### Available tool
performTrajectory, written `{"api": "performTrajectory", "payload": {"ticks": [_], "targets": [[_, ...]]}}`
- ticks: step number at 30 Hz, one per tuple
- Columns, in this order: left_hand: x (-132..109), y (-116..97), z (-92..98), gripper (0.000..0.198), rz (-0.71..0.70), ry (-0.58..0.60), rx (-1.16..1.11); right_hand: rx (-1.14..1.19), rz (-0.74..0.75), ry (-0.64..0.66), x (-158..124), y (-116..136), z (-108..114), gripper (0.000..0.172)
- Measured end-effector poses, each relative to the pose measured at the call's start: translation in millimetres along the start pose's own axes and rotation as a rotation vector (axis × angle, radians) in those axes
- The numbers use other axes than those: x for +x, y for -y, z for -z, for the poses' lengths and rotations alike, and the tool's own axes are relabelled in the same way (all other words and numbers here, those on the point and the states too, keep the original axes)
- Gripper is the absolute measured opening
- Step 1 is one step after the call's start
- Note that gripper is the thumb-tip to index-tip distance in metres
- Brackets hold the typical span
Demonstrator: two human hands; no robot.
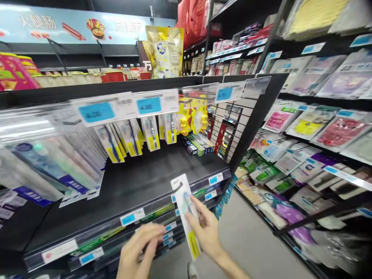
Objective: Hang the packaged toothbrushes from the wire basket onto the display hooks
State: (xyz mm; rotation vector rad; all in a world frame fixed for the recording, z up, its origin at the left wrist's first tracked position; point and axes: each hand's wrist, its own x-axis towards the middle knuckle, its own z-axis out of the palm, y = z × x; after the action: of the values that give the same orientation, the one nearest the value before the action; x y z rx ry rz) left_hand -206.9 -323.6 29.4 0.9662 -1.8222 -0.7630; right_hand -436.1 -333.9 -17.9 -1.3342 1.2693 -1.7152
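Note:
My right hand (207, 232) grips a packaged toothbrush (188, 232) by its edge, thumb in front. The pack is a narrow white card with a hook hole at the top and a yellow patch at the bottom, tilted in front of the shelf edge. To its left, my left hand (141, 246) has bent fingers, with the thumb apart from them and nothing seen between. Similar toothbrush packs (151, 133) hang in rows from hooks behind, under blue price tags (148, 105).
A black shelf board (130, 174) lies below the hanging packs. Larger toothbrush packs (58, 166) hang at the left, and toothpaste boxes (199, 144) lie at the shelf's far end. On the right, past the grey floor (241, 232), stands a rack (322, 100) of bagged goods.

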Motion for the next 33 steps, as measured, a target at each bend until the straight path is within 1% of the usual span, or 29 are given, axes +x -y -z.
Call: {"api": "performTrajectory", "payload": {"ticks": [1,3,5,7,10,13,15,17,20,23,26,29,31,33], "targets": [[27.9,-12.3,-2.4,0.027,-0.086,0.017,0.05,0.023,0.027,-0.008,18.3,2.9,11.7,0.041],[80.7,-36.0,-9.8,0.034,-0.184,0.001,0.107,0.061,0.088,-0.03,52.8,14.0,28.8,0.037],[129.5,-57.6,-20.6,0.041,-0.257,-0.014,0.079,0.111,0.142,-0.048,84.1,31.9,38.6,0.036],[174.1,-76.1,-32.3,0.048,-0.321,-0.053,0.006,0.173,0.182,-0.042,112.6,53.1,42.6,0.037],[230.4,-95.4,-44.6,0.057,-0.396,-0.097,-0.033,0.246,0.23,-0.032,150.5,81.6,40.6,0.039],[268.0,-104.2,-48.0,0.06,-0.435,-0.099,-0.052,0.299,0.27,-0.025,180.4,100.0,32.2,0.041],[281.8,-106.3,-47.4,0.061,-0.453,-0.1,-0.063,0.325,0.295,0.002,194.0,107.5,25.4,0.042],[288.2,-107.2,-46.5,0.06,-0.443,-0.118,-0.044,0.34,0.316,0.04,202.6,112.9,19.1,0.044],[289.8,-108.6,-45.1,0.061,-0.401,-0.154,0.01,0.345,0.326,0.094,209.4,118.5,12.5,0.047],[288.2,-109.4,-43.7,0.066,-0.335,-0.198,0.057,0.309,0.328,0.084,212.5,120.4,8.9,0.049],[286.5,-110.0,-42.7,0.072,-0.258,-0.209,0.088,0.242,0.356,0.059,213.7,117.6,6.8,0.048],[286.2,-110.2,-43.6,0.077,-0.265,-0.168,0.069,0.188,0.383,0.041,217.3,111.8,3.8,0.048],[286.5,-108.5,-45.9,0.076,-0.264,-0.174,0.076,0.14,0.375,0.043,224.5,106.6,0.4,0.05],[285.4,-104.5,-49.3,0.07,-0.235,-0.21,0.101,0.084,0.365,0.047,236.9,100.1,-4.8,0.051]]}}
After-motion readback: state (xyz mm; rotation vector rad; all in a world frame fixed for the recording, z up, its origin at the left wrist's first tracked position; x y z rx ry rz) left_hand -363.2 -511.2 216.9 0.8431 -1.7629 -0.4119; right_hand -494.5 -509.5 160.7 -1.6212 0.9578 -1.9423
